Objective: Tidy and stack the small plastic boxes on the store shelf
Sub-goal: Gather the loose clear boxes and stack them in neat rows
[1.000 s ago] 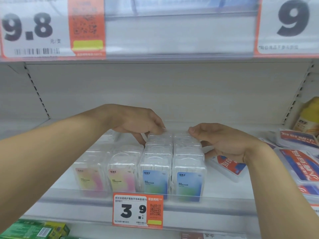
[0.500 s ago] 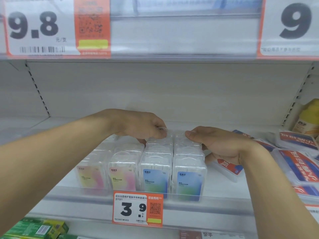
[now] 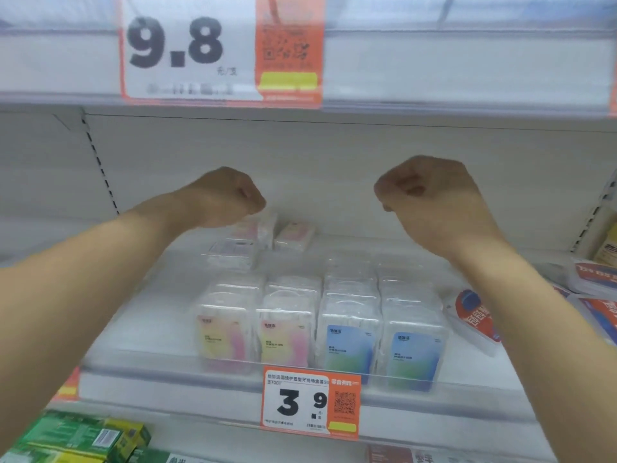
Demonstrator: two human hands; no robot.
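White store shelf [image 3: 160, 329], pale back panel [image 3: 300, 155] with slotted upright [image 3: 100, 168]. Upper shelf edge [image 3: 467, 71] carries price tag [image 3: 187, 51]. Even lighting.

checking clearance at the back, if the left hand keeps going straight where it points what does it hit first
Probably the loose pink-label boxes lying just beyond the left hand; depth is unclear, so it may pass above them to the shelf's back panel.
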